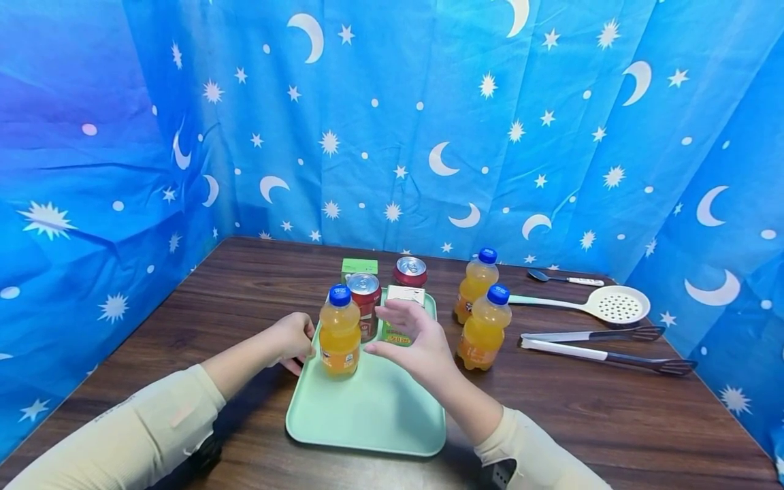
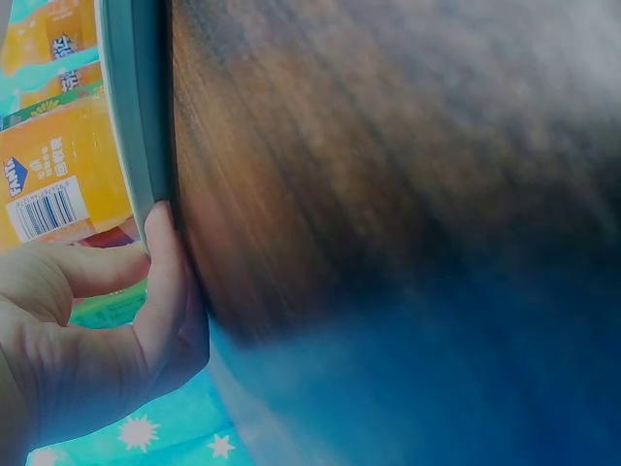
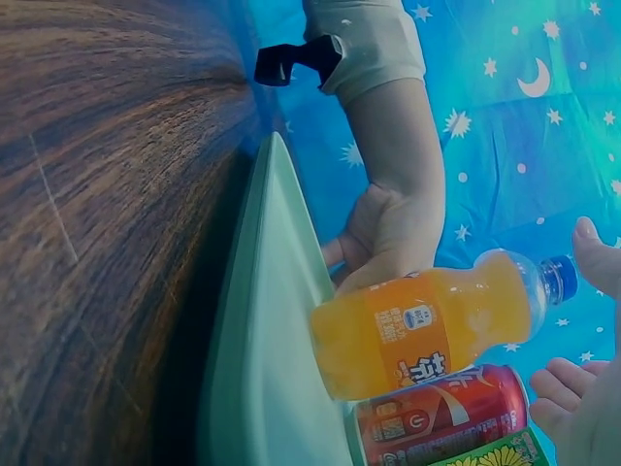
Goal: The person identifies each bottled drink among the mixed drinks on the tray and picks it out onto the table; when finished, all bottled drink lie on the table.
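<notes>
My left hand point(image 1: 295, 340) pinches the left rim of a light green tray point(image 1: 380, 415), thumb inside and fingers outside, clearest in the left wrist view. On the tray stands an orange soda bottle point(image 1: 340, 333) with a blue cap. Right behind it are a red soda can point(image 1: 367, 299) and a green-and-yellow drink carton point(image 1: 398, 335). My right hand point(image 1: 416, 340) hovers over the tray with thumb and fingers spread, just right of the bottle, holding nothing. It partly covers the carton. In the right wrist view the bottle point(image 3: 417, 325) and can point(image 3: 446, 413) stand side by side.
Another green carton point(image 1: 360, 267) and red can point(image 1: 410, 271) stand farther back. Two more orange soda bottles point(image 1: 484, 333) stand right of the tray. Beyond them lie a spoon point(image 1: 563, 278), a slotted skimmer point(image 1: 615, 304) and tongs point(image 1: 606, 347). A blue curtain point(image 1: 392, 122) surrounds the table.
</notes>
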Demonstrator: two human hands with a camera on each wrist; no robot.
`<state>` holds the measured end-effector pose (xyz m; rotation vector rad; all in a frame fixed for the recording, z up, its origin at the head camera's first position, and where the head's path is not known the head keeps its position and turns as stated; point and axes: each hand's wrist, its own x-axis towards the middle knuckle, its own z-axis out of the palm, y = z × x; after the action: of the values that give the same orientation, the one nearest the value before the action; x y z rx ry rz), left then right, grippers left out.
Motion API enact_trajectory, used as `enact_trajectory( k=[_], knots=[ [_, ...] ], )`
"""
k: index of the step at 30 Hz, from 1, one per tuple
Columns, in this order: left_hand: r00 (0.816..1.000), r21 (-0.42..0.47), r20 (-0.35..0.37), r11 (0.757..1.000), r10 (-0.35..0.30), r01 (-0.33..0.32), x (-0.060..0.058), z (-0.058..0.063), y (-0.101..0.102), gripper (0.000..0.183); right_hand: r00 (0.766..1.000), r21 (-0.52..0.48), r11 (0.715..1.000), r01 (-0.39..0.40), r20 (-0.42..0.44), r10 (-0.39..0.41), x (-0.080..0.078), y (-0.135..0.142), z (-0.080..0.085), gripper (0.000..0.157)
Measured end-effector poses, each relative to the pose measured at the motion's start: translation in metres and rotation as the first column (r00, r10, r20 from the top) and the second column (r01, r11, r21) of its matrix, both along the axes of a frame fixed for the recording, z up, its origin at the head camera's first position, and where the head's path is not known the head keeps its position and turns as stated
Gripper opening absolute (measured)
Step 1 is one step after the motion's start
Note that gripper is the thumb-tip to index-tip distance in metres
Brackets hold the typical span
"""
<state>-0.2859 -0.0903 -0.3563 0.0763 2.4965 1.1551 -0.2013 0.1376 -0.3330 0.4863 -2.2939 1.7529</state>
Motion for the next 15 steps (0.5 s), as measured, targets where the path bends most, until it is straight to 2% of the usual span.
enact_trajectory(
  k=[8, 15],
  knots=[
    [1.0, 0.011, 0.002, 1.0, -0.009, 0.009, -0.002, -0.001, -0.001, 0.026, 1.0, 0.004, 1.0, -0.016, 0.007, 0.016, -0.005, -0.007, 0.0, 0.063],
    [1.0, 0.006, 0.002, 1.0, -0.009, 0.009, -0.001, -0.002, -0.001, 0.026, 0.999, 0.043, 0.999, 0.022, 0.026, -0.023, -0.009, -0.015, -0.002, 0.061]
  ],
)
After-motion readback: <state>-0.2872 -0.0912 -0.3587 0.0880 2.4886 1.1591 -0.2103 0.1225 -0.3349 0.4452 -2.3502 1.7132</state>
